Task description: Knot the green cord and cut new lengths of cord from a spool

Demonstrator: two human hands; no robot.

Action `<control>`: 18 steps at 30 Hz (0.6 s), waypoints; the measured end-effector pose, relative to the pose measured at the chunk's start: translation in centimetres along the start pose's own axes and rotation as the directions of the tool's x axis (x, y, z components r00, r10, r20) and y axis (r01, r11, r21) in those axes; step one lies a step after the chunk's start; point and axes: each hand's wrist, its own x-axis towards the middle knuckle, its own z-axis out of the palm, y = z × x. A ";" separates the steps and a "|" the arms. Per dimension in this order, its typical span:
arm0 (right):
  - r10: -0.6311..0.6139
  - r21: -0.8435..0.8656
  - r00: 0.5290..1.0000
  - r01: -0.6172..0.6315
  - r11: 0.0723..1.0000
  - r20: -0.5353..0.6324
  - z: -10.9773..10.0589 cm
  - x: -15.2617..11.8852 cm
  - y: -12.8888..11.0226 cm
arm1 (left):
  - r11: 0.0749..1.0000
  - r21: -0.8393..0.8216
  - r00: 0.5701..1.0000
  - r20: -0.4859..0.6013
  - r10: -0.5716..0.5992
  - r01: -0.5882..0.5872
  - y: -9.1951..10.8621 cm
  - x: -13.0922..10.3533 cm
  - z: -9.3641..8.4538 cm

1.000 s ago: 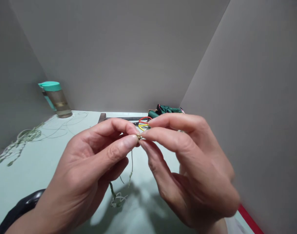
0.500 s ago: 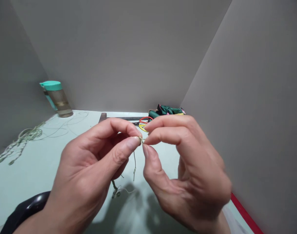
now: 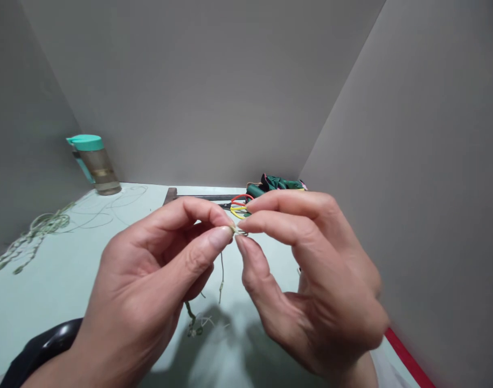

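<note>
Thumb and forefinger of my left hand (image 3: pixel 161 269) pinch a thin green cord (image 3: pixel 237 230) in the middle of the view. From beneath that hand hang a thin strand with a small knot (image 3: pixel 221 285) and a darker braided piece (image 3: pixel 190 312) ending in a small coil with loose pale threads. My right hand (image 3: pixel 311 275) is close beside it, its thumb and forefinger tips around a short loop of the same cord. Its other fingers are bent and lifted. The exact knot at the fingertips is too small to make out.
A bottle with a turquoise lid (image 3: pixel 103 167) stands at the back left. A bundle of knotted green cords (image 3: pixel 44 229) lies left. Scissors with red and yellow handles (image 3: pixel 238 210), a dark bar (image 3: pixel 206 196) and dark green fabric (image 3: pixel 276 184) are behind my hands. Grey walls enclose the table.
My right fingertips have spread slightly and shifted right, showing more of the cord loop. The hanging strand and coil swung a little. My left hand holds its pinch.
</note>
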 end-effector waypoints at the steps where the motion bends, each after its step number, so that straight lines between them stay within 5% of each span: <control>1: -0.021 -0.037 1.000 0.022 0.999 0.005 0.1 0.1 0.1 | 1.000 -0.002 1.000 0.003 0.002 -0.002 0.0 0.0 0.0; 11: 0.005 -0.024 0.999 -0.006 1.000 -0.043 -0.3 0.0 0.3 | 1.000 0.003 1.000 0.000 0.023 -0.023 0.2 0.1 0.0; 18: -0.112 -0.108 0.994 0.111 0.988 0.000 -0.4 0.4 0.2 | 1.000 -0.024 1.000 0.016 -0.003 0.004 0.2 0.0 0.1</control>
